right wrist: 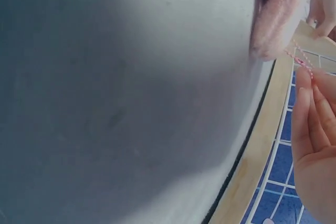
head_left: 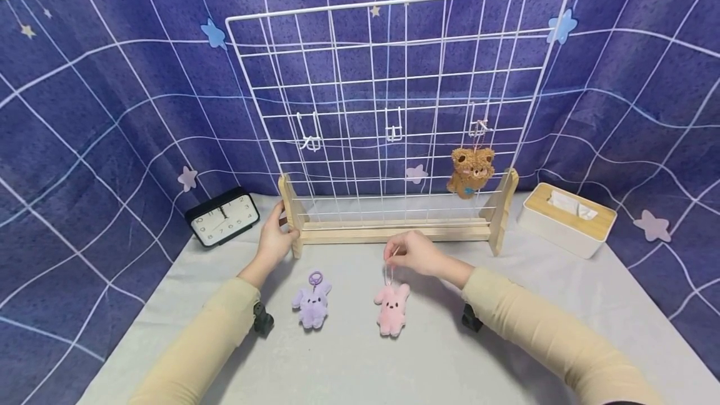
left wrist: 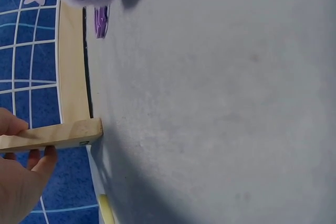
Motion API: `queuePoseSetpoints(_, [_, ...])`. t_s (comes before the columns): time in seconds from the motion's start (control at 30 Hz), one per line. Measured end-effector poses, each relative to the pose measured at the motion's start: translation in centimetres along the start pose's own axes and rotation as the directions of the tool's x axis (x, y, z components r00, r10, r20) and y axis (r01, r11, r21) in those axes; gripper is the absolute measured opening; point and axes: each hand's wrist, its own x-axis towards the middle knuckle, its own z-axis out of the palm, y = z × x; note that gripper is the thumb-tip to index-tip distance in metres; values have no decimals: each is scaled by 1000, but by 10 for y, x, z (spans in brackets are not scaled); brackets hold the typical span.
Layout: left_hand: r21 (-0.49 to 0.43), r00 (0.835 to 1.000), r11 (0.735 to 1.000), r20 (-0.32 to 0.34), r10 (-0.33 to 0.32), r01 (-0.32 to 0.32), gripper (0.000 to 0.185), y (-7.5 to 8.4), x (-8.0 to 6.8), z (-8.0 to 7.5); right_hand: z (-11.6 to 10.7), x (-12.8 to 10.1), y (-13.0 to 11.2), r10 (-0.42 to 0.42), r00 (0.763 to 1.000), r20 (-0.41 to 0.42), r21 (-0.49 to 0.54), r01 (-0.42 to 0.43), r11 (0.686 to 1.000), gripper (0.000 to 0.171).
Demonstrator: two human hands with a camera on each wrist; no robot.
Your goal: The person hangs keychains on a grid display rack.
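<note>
My left hand point(head_left: 274, 239) grips the left wooden upright point(head_left: 290, 217) of a stand that holds a white wire grid point(head_left: 388, 89). In the left wrist view, thumb and fingers lie on opposite sides of that upright. With its fingertips, my right hand point(head_left: 415, 254) pinches the bead chain point(right wrist: 299, 61) of a pink rabbit plush keychain point(head_left: 391, 310). The rabbit is upright below the hand; I cannot tell whether it touches the table. A purple rabbit plush keychain point(head_left: 312, 307) with a purple ring lies on the table between the hands.
On the grid, a brown bear plush keychain point(head_left: 471, 170) hangs from the right hook. The left hook point(head_left: 310, 141) and middle hook point(head_left: 394, 134) hold nothing. A black-framed clock point(head_left: 224, 219) stands at the left, a tissue box point(head_left: 567, 220) at the right. Blue patterned cloth surrounds the table.
</note>
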Motion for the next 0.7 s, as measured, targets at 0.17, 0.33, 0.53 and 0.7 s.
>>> queuePoseSetpoints(0.17, [-8, 1000, 1000, -1, 2, -2, 86, 1, -1, 0, -5, 0, -5, -10, 999, -31, 28, 11, 1000, 11])
queuePoseSetpoints(0.33, [-4, 1000, 1000, 0, 1, -1, 86, 1, -1, 0, -10, -2, -10, -15, 999, -53, 35, 17, 999, 8])
queuePoseSetpoints(0.53, [5, 1000, 1000, 3, 0, 0, 85, 1, -2, 0, -18, -2, -16, -51, 995, -84, 91, 58, 994, 4])
queuePoseSetpoints(0.7, [4, 1000, 1000, 2, 6, -6, 85, 2, -1, -1, -31, -1, -25, -53, 994, -95, 101, 63, 993, 3])
